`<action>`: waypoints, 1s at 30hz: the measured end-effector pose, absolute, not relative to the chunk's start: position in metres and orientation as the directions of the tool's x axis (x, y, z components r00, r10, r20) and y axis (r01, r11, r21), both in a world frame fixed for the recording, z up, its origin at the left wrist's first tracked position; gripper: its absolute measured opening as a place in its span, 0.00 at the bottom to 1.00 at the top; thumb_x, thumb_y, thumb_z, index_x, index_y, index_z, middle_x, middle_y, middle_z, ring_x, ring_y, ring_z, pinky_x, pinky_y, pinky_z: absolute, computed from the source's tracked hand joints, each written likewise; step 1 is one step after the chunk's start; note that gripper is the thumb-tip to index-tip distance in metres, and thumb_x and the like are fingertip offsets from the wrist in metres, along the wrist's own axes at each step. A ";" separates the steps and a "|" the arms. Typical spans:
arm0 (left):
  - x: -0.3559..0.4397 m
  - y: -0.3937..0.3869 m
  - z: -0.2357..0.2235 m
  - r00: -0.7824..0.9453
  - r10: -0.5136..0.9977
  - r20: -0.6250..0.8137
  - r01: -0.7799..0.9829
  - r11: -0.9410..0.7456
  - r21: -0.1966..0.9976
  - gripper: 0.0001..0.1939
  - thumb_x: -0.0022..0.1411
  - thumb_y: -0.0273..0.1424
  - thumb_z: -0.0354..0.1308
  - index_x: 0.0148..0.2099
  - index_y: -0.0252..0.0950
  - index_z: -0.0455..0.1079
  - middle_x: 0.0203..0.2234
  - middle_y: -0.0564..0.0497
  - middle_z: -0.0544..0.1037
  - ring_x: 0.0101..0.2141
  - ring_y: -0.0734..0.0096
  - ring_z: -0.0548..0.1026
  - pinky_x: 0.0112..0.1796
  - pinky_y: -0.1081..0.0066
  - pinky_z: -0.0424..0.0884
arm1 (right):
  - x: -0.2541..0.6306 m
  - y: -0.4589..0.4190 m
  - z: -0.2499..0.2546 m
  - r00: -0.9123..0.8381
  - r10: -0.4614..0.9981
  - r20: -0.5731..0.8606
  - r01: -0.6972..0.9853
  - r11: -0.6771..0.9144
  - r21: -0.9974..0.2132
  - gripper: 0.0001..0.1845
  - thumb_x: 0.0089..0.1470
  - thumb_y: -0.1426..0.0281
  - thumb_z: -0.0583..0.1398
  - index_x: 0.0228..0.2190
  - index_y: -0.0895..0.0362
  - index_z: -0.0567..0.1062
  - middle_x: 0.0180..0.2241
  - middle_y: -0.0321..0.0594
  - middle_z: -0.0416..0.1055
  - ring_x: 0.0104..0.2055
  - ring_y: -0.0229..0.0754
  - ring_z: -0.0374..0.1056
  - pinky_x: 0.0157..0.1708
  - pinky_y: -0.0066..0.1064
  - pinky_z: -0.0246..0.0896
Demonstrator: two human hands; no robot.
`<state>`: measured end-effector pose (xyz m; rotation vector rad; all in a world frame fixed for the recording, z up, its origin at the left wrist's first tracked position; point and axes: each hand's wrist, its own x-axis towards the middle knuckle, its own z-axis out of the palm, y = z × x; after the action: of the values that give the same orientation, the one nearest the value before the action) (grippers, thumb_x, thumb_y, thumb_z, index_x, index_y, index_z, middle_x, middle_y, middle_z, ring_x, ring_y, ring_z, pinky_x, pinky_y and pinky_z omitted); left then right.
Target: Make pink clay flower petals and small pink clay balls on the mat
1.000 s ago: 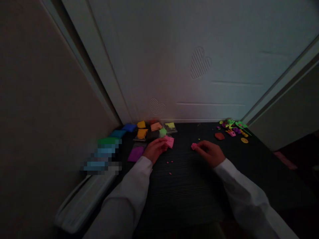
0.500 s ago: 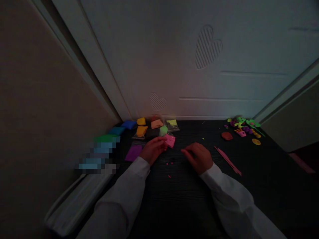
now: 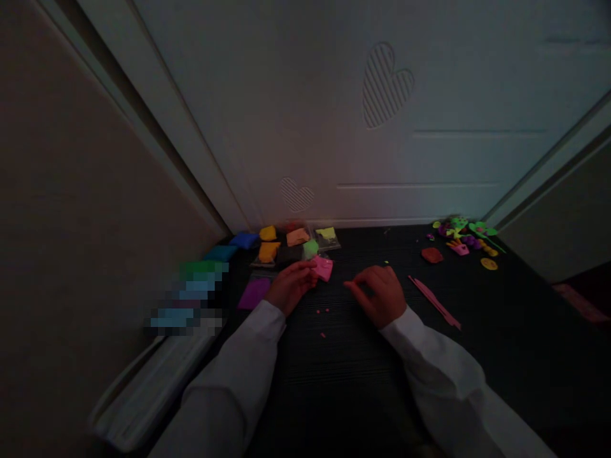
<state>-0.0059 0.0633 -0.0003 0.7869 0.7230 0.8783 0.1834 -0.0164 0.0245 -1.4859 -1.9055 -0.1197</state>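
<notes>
Past tiny pink crumbs on the dark, streaky worktop, curling the right hand narrow, cannot tell if holding anything; pinching a flattish pink piece in the left hand, near soft-looking lumps in clear bags, with ribbed hearts farther back.

pink piece — partly hidden, sleeves — cropped

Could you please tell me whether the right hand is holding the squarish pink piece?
No, the left hand holds the squarish pink piece; the right hand is apart from it.
</notes>
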 end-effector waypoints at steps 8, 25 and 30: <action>-0.005 0.063 0.000 0.465 0.864 -0.196 -0.395 0.400 0.827 0.09 0.48 0.25 0.56 0.35 0.31 0.68 0.24 0.49 0.73 0.27 0.76 0.70 0.31 0.74 0.64 | 0.182 -0.018 0.026 -0.124 0.831 0.543 0.872 0.352 -0.340 0.10 0.52 0.66 0.51 0.29 0.57 0.69 0.30 0.38 0.69 0.34 0.37 0.62 0.35 0.32 0.48; -0.006 0.062 0.001 0.472 0.860 -0.194 -0.398 0.404 0.824 0.09 0.49 0.25 0.55 0.36 0.30 0.67 0.24 0.49 0.72 0.27 0.76 0.70 0.30 0.74 0.63 | 0.178 -0.020 0.025 -0.108 0.827 0.551 0.881 0.336 -0.332 0.08 0.50 0.67 0.53 0.25 0.57 0.69 0.29 0.38 0.67 0.34 0.37 0.60 0.36 0.33 0.47; -0.006 0.063 -0.001 0.468 0.863 -0.189 -0.399 0.397 0.826 0.09 0.49 0.26 0.55 0.36 0.30 0.67 0.24 0.49 0.72 0.27 0.75 0.70 0.30 0.74 0.63 | 0.177 -0.020 0.025 -0.096 0.816 0.570 0.868 0.350 -0.354 0.06 0.48 0.67 0.55 0.26 0.57 0.68 0.29 0.37 0.67 0.35 0.37 0.61 0.36 0.33 0.47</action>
<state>-0.0057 0.0633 -0.0011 0.7956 0.6843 0.8835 0.1765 -0.0200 0.0251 -1.4688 -1.9085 -0.0933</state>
